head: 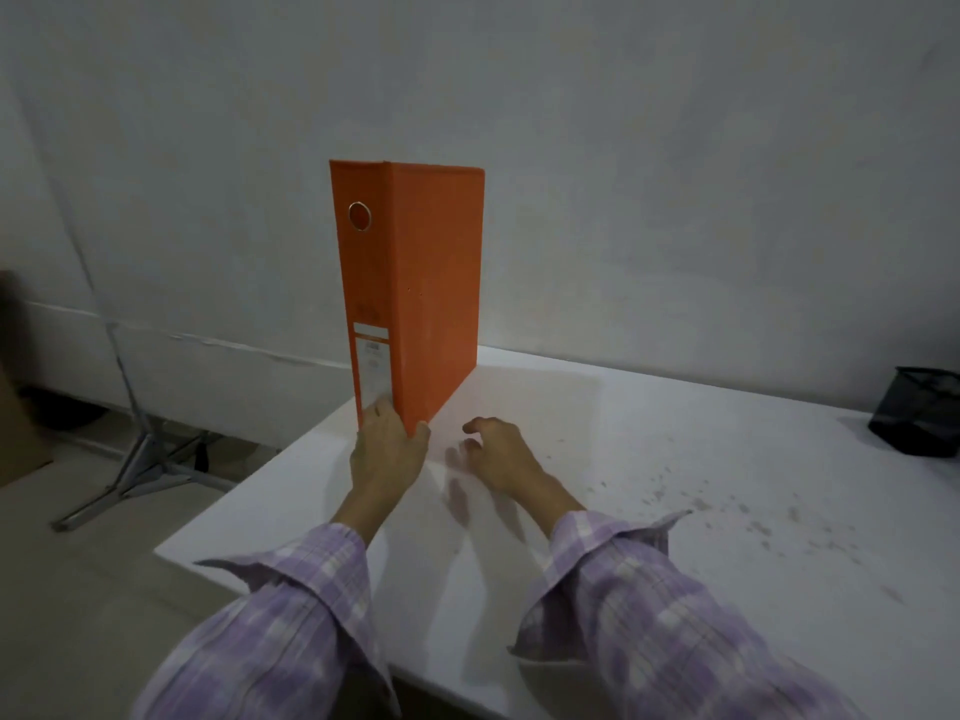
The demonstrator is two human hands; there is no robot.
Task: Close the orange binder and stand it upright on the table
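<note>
The orange binder (pixel 415 283) is closed and stands upright near the far left corner of the white table (pixel 675 459), its spine with a metal ring hole and a white label turned toward me. My left hand (pixel 387 454) grips the bottom of the spine, thumb on the right cover, fingers on the label side. Apart from the binder, my right hand (pixel 496 452) hovers just to its right over the table, fingers spread and slightly curled, holding nothing. Both arms wear purple plaid sleeves.
A black mesh pen holder (pixel 919 413) sits at the table's far right edge. A grey metal stand (pixel 140 449) is on the floor to the left. A white wall runs right behind the table. Dark specks mark the tabletop on the right.
</note>
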